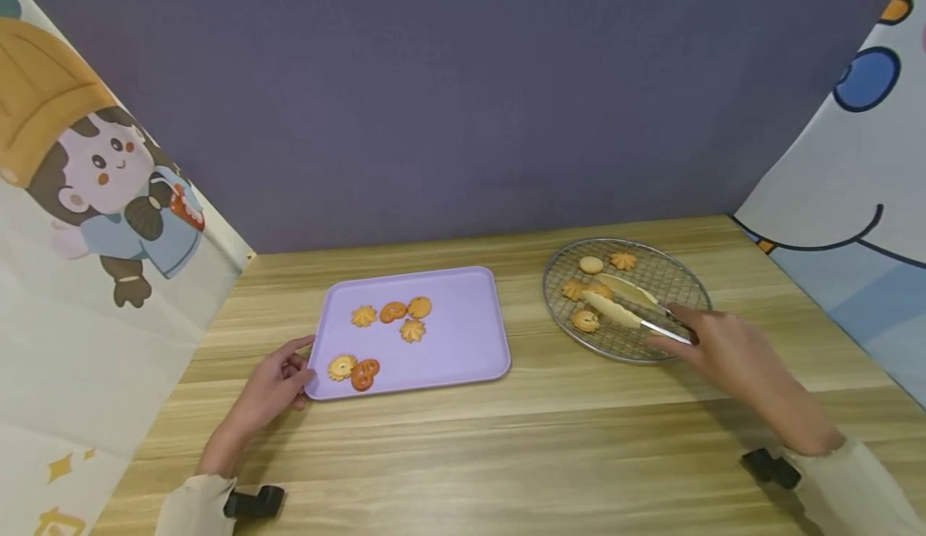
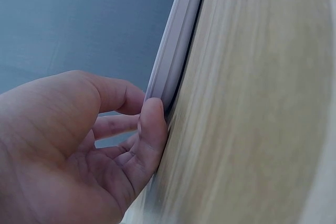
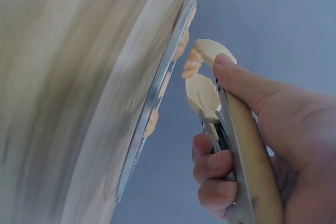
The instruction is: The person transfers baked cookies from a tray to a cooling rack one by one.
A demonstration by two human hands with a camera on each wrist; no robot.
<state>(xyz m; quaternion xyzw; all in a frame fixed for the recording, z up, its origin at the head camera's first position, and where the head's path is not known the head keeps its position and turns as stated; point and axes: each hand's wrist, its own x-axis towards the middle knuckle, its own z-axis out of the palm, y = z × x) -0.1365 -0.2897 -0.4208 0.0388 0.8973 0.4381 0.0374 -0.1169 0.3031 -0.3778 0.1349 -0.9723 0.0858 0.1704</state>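
Note:
At the left, my left hand [image 1: 271, 383] holds the left edge of a lilac tray [image 1: 456, 343], thumb and fingers at its rim [image 2: 176, 40]. On the tray lie flower-shaped cookies [image 1: 413, 330], pretzel-shaped cookies [image 1: 365, 374] and a round cookie [image 1: 419, 307]. My right hand [image 1: 731, 359] grips metal tongs [image 1: 661, 329] with cream scalloped tips, over a round wire rack [image 1: 673, 279]. Between the tong tips is an orange-brown ridged cookie [image 3: 192, 64], seen above the rack in the right wrist view. Other cookies [image 1: 585, 321] sit on the rack around the tongs.
Tray and rack stand apart on a wood-grain table [image 1: 463, 448]. A dark blue-grey panel [image 1: 463, 118] rises behind them. Cartoon-printed sheets border the left [image 1: 43, 319] and right [image 1: 832, 198] sides. Black wrist mounts [image 1: 253, 502] sit on both wrists.

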